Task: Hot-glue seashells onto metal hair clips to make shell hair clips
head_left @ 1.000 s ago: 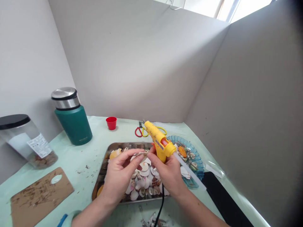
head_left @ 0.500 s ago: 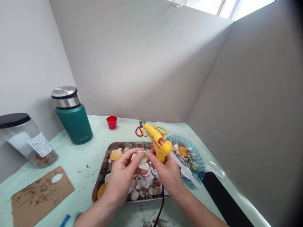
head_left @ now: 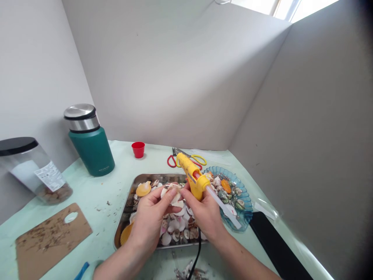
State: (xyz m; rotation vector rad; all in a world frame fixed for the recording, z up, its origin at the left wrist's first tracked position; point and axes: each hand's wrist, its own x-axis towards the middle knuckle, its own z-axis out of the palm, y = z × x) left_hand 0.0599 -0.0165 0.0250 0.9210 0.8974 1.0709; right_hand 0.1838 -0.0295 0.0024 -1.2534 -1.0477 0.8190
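Above a metal tray of seashells, my left hand (head_left: 154, 212) is closed around a whitish seashell (head_left: 174, 197), thumb on its near face. My right hand (head_left: 205, 210) grips a yellow hot glue gun (head_left: 190, 171), whose nozzle points up and away from me; a clear glue stick (head_left: 223, 206) sticks out of its rear. The right thumb and a fingertip also reach the shell's right edge. A black cord (head_left: 199, 245) hangs below the gun. The metal tray (head_left: 124, 212) holds white, pink, brown and orange shells, partly hidden by my hands.
A blue glass plate (head_left: 247, 202) of shells stands right, beside a black flat object (head_left: 274, 245). Scissors (head_left: 199, 159) and a red cup (head_left: 138, 149) lie behind. At left are a green flask (head_left: 91, 151), a clear jar (head_left: 43, 175) and stained cardboard (head_left: 54, 241). Walls enclose the table.
Both hands stay together at the shell. The glue gun and its glue stick have tilted slightly, the stick's rear end shifting a little left and up. The whole view has shifted slightly.
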